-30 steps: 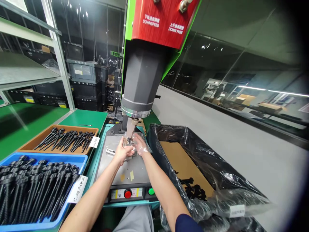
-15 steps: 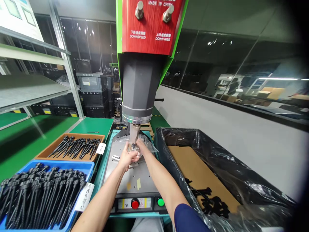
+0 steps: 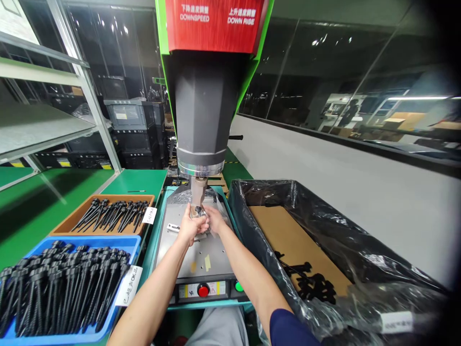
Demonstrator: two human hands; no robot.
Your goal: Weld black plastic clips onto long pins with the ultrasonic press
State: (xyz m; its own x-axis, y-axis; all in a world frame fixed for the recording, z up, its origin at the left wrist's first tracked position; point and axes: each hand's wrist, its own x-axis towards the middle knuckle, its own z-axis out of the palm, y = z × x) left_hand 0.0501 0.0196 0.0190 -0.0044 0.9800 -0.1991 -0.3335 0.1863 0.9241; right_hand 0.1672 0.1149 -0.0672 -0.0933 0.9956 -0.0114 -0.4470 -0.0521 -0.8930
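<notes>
A press machine with a red and green head (image 3: 212, 24) and a grey column (image 3: 200, 115) stands over a metal base plate (image 3: 201, 254). Under its metal tip (image 3: 199, 192) sits a small clear fixture with a black part (image 3: 198, 211) in it. My left hand (image 3: 189, 227) is closed on the left side of that fixture. My right hand (image 3: 215, 218) pinches its right side, over a sheet of clear plastic film (image 3: 223, 216). Both hands lie directly below the tip.
A blue tray (image 3: 118, 242) of long black screw-like parts lies front left, a brown tray (image 3: 75, 218) of the same behind it. A cardboard box lined with black plastic (image 3: 259, 202) stands right, holding a few black parts. Red (image 3: 203, 290) and green (image 3: 238, 286) buttons face me.
Both hands stayed at the fixture under the tip; my right hand's fingers drew in closer to it. The view shifted as my head moved.
</notes>
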